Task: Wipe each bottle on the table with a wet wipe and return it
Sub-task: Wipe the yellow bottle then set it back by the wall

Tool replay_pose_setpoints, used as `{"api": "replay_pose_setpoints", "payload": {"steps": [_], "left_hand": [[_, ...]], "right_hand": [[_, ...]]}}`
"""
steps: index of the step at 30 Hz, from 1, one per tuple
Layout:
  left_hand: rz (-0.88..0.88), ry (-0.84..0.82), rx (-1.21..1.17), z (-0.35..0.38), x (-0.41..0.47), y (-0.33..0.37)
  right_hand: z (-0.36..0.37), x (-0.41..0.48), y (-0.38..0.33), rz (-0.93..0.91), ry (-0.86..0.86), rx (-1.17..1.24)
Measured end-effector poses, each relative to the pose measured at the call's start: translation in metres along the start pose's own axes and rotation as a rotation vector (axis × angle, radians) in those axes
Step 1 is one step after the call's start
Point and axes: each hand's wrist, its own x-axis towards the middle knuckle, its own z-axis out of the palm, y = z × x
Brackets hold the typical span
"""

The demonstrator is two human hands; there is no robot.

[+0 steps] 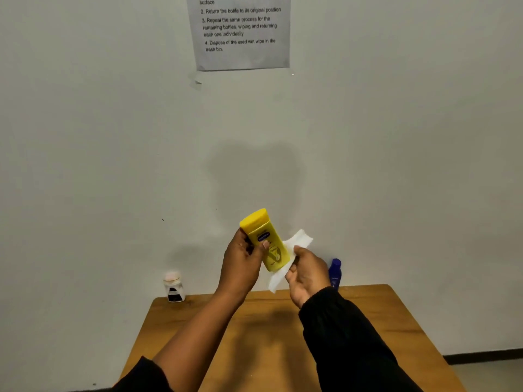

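Observation:
A yellow bottle (264, 236) with a blue label is held up in the air above the wooden table (271, 329), tilted with its cap up and to the left. My left hand (243, 261) grips it round the middle, thumb on the front. My right hand (307, 271) holds a white wet wipe (297, 241) against the bottle's right side and lower end. A small white bottle (174, 287) with a pale cap stands at the table's back left corner. A dark blue bottle (335, 271) stands at the back, partly hidden behind my right hand.
The table stands against a pale wall. A printed instruction sheet (240, 32) is stuck to the wall high above. Floor shows at the right, beyond the table's edge.

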Motion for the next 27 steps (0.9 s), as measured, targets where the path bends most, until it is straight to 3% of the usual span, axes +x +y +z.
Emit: {"api": "replay_pose_setpoints", "payload": {"steps": [3,6,12,16,19,24,27], "left_hand": [[-0.200,0.010,-0.277,0.001,0.004,0.005],[-0.328,0.048,-0.456,0.002,0.005,0.009],[-0.424,0.045,-0.416,-0.002,0.004,0.016],[-0.471,-0.058,-0.609,-0.008,0.004,0.019],[-0.436,-0.129,-0.688,-0.009,0.001,0.021],[-0.413,-0.131,-0.648,-0.007,-0.002,0.027],[-0.359,-0.085,-0.652,-0.004,-0.005,0.028]], "right_hand": [[0.005,-0.016,0.015,-0.245,-0.062,-0.445],[0.011,-0.032,0.031,-0.467,-0.080,-0.672],[0.020,-0.063,0.057,-0.664,-0.162,-0.773],[0.017,-0.060,0.057,-0.863,-0.221,-0.887],[0.022,-0.049,0.038,-1.014,-0.294,-0.979],[0.030,-0.030,0.005,-1.116,-0.246,-1.009],[0.031,-0.035,0.012,-1.197,-0.396,-1.096]]}}
